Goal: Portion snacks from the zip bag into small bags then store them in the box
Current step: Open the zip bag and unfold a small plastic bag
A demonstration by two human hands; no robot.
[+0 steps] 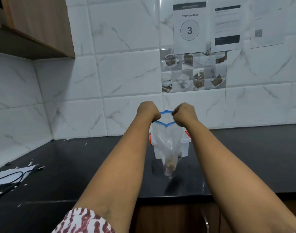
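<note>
I hold a clear zip bag [168,145] with a blue zip rim up in the air, above the black counter. My left hand [148,111] grips the left side of the rim and my right hand [184,113] grips the right side, so the mouth is pulled wide into a diamond shape. A small heap of brownish snacks hangs in the bag's bottom corner. Behind the bag stands a clear plastic box [184,147] with red side clips, mostly hidden by the bag. No small bags show in this view.
The black counter [93,165] runs along a white marble-tiled wall. A white sheet with black cables [11,177] lies at the left, with white crumbs scattered nearby. A wooden cabinet [38,26] hangs at the upper left. Papers are taped to the wall.
</note>
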